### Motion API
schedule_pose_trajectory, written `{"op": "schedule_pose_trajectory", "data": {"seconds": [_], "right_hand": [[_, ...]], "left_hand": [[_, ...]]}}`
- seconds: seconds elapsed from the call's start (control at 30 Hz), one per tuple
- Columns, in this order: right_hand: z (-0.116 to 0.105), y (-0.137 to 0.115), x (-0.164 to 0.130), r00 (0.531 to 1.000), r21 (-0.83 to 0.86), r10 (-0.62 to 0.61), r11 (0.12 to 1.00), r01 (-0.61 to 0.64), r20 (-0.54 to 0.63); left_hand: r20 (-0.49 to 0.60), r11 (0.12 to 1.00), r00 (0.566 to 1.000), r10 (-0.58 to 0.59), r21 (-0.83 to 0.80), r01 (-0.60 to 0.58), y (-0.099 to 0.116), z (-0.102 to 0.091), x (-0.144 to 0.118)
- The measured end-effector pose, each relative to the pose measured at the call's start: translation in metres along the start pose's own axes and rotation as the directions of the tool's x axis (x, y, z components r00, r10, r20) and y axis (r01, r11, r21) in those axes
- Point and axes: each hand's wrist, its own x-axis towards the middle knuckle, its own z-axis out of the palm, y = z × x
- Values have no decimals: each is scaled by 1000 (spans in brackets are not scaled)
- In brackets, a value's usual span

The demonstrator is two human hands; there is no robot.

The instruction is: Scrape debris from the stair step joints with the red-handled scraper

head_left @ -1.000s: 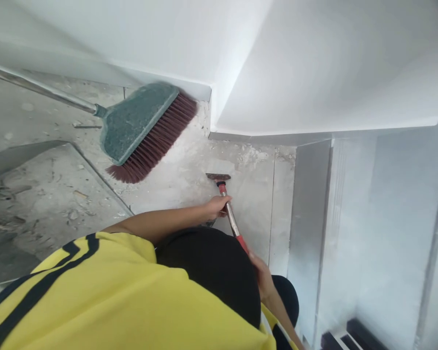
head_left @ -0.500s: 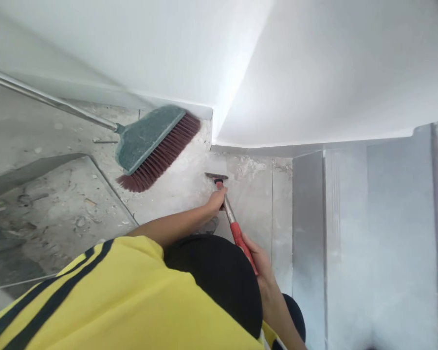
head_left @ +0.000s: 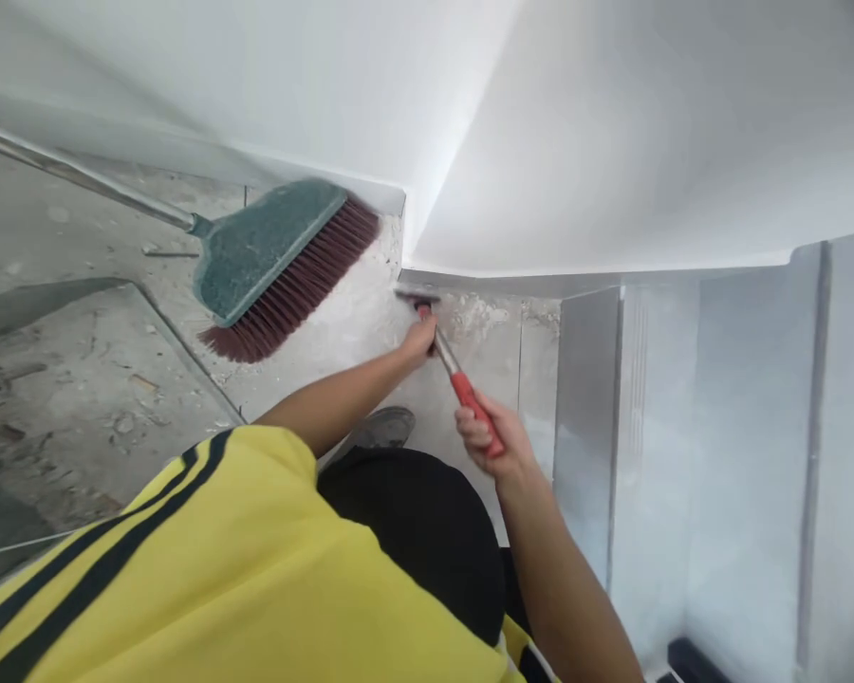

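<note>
Both my hands are closed on a long-handled scraper [head_left: 448, 355] with a metal shaft and a red grip. My left hand [head_left: 418, 340] wraps the shaft just behind the scraper's head. Farther back, my right hand [head_left: 494, 432] is closed around the red grip near its end. The flat blade lies low against the dusty floor [head_left: 484, 365], close to the foot of the white wall [head_left: 584, 142]. Pale, crumbly residue [head_left: 480, 318] sticks to the floor right of the blade. Part of the shaft is hidden behind my left fingers.
A broom [head_left: 277, 256] with a green head and dark red bristles leans at the left, its metal pole running off-frame. Below it a dustpan-like tray [head_left: 177, 351] holds debris. Grey steps or panels [head_left: 587, 417] stand at the right. My shoe [head_left: 391, 427] is beneath my arms.
The scraper has moved forward, its blade now closer to the wall's foot. My right hand has come up and forward with the grip. The view has shifted slightly.
</note>
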Motion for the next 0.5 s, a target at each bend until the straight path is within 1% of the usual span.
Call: {"op": "schedule_pose_trajectory", "data": {"seconds": [0.1,0.17,0.23,0.3,0.4,0.47,0.5], "right_hand": [[14,-6,-2,997,-5,-66,998,66,-50],[17,-1,-5,992,-34,-68,997,64,-109],[14,3,-9,988,-61,-53,997,45,-146],[12,-1,-9,989,-84,-65,995,54,-134],[14,-14,-3,988,-124,-111,988,98,-104],[12,-15,-2,983,-155,-131,982,110,-130],[10,-11,-3,980,-170,-133,980,107,-150]], "left_hand": [[-53,998,998,46,-44,-49,5,7,2],[-68,997,997,41,-56,-45,1,8,-3],[-72,998,997,20,-61,-24,-4,9,-7],[-78,997,997,25,-77,-31,-4,12,-6],[-81,992,995,55,-109,-63,5,17,1],[-84,991,995,57,-118,-66,5,16,1],[-87,991,995,50,-119,-61,1,14,-1]]}}
